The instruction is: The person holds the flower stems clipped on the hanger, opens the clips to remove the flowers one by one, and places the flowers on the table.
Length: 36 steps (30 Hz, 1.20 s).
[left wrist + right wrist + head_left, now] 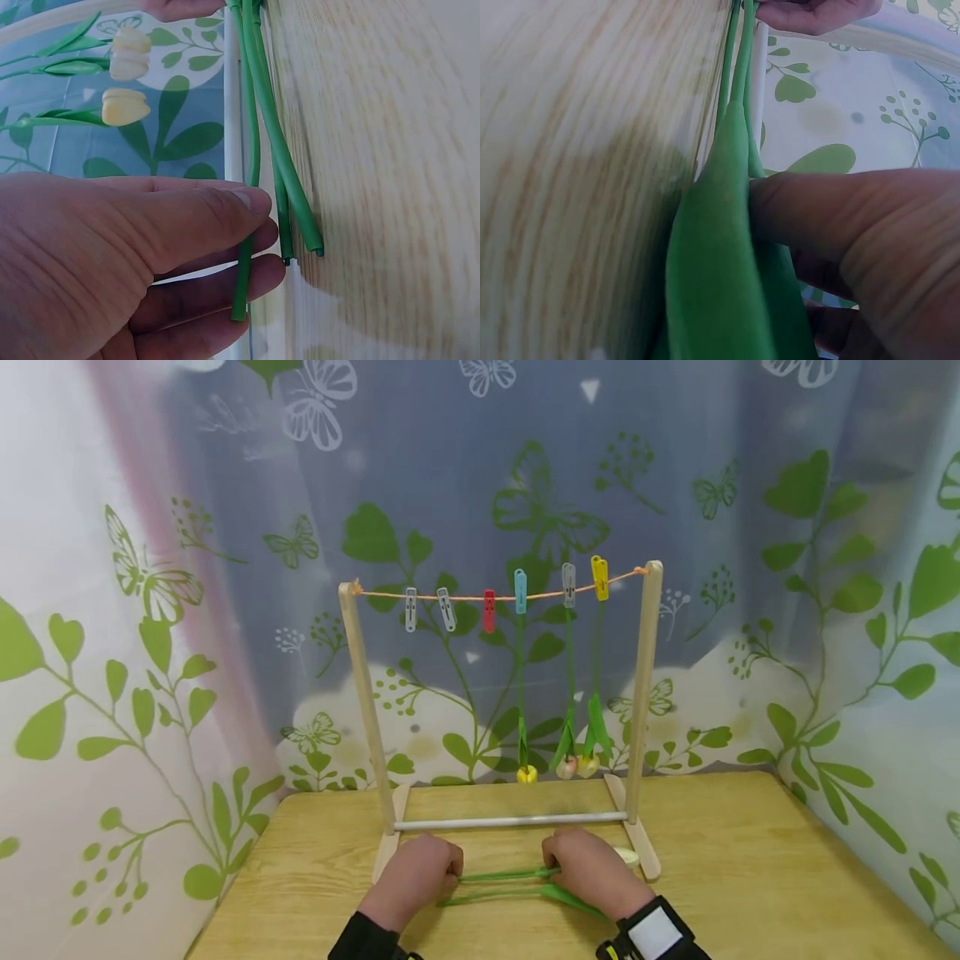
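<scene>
My left hand (417, 875) pinches the stem end of an artificial tulip (251, 142) between thumb and fingers, just above the table. Farther along the same flower, my right hand (596, 870) holds it near its leaves. A white tulip head (627, 857) shows beyond the right hand. Two more green stems (291, 180) lie beside the held one in the left wrist view, their cut ends free of the fingers. Close to the right wrist camera, a broad green leaf (711, 255) covers part of the grip.
Behind the hands stands a wooden rack (645, 693) with an orange cord (465, 598). A blue clothespin (521, 592), a grey one (568, 585) and a yellow one (600, 578) hold tulips upside down. A red clothespin (489, 610) and two pale ones hang without flowers. A white bar (510, 821) joins the feet.
</scene>
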Available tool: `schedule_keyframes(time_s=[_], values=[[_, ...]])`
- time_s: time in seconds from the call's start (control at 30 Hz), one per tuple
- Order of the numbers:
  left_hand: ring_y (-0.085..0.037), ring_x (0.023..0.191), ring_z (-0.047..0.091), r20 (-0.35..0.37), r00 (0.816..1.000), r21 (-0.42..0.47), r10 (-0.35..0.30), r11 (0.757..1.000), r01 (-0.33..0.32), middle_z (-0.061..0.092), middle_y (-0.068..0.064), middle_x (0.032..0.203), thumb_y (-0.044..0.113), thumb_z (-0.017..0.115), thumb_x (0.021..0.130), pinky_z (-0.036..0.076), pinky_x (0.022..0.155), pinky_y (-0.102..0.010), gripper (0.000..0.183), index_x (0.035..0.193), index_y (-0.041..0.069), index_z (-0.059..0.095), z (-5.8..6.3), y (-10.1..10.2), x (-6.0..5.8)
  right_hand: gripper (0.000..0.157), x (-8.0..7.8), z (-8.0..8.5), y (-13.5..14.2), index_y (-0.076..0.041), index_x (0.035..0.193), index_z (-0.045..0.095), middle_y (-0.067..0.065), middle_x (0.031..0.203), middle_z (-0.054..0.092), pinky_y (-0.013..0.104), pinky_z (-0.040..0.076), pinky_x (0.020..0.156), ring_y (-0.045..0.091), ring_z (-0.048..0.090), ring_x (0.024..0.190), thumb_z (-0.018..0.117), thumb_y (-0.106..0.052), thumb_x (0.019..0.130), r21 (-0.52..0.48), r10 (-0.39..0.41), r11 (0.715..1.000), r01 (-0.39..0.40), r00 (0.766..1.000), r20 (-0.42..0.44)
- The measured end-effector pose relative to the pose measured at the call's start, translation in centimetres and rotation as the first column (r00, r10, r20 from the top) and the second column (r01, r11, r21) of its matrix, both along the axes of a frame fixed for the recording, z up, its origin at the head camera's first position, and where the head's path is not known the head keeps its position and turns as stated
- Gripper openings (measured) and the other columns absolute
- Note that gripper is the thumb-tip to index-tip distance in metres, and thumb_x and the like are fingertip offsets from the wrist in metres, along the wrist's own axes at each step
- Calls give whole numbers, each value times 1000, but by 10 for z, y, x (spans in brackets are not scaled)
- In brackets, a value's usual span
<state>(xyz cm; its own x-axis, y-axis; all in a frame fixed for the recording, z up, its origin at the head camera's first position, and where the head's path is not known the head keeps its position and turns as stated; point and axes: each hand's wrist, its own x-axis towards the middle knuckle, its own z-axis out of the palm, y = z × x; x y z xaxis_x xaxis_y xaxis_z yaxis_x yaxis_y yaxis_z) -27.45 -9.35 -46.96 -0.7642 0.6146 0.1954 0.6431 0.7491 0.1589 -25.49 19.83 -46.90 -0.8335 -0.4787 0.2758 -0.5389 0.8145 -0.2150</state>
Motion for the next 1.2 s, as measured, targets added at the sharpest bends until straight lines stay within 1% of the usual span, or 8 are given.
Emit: schedule_keyframes(time_s=[0.13,0.3,0.43,0.77,0.9,1.03,1.13,1.2], values=[[-4,60,38,-3,1000,-3,-1,1000,1,55,15,68,3,77,89,30,55,-22,29,73,24,65,0,1,1,26,-2,-4,1,-21,73,66,-12,72,60,26,50,56,5,56,66,88,-8,78,-3,5,1000,-5,1000,25],[-3,60,52,-40,999,-18,-5,1000,4,62,14,70,7,82,87,42,53,-20,22,77,23,70,3,1,4,24,-2,-3,2,-22,75,67,-14,71,59,23,46,55,2,51,63,90,-20,81,-31,11,999,-9,998,63],[-4,59,52,-48,999,-21,-6,1000,5,60,13,69,6,81,87,43,53,-21,23,76,23,69,4,2,5,21,-1,0,3,-24,77,67,-16,70,56,23,45,54,1,50,62,87,-27,84,-51,1,999,3,997,77],[-3,58,52,-25,1000,-14,3,1000,-3,58,14,67,8,78,88,44,51,-21,22,76,24,69,3,3,5,15,0,3,5,-24,81,70,-15,73,59,26,49,54,1,55,64,79,-27,93,-55,-12,998,17,996,83],[-4,62,54,16,1000,-10,19,1000,-19,60,14,73,16,76,95,47,54,-24,14,84,24,70,3,2,2,14,-1,6,4,-24,83,71,-16,74,59,26,50,56,1,55,66,77,-27,95,-60,-20,998,24,997,75],[-3,66,56,17,999,37,30,999,-30,63,15,78,22,74,98,50,57,-27,8,90,25,72,7,1,0,11,0,12,4,-25,86,73,-16,77,60,27,54,60,1,57,69,75,-28,97,-64,-40,997,44,997,62],[-2,68,58,4,1000,103,11,995,-11,65,16,80,20,72,99,57,65,-31,10,91,24,74,12,0,-1,8,2,16,5,-23,91,74,-15,81,61,28,57,62,3,60,73,74,-28,97,-67,-48,996,51,997,55],[-3,72,61,18,1000,140,-9,990,7,67,16,83,19,70,101,60,69,-33,11,92,24,74,15,0,0,8,4,18,6,-21,94,74,-13,84,63,28,57,64,5,62,76,74,-28,97,-76,-46,996,49,998,46]])
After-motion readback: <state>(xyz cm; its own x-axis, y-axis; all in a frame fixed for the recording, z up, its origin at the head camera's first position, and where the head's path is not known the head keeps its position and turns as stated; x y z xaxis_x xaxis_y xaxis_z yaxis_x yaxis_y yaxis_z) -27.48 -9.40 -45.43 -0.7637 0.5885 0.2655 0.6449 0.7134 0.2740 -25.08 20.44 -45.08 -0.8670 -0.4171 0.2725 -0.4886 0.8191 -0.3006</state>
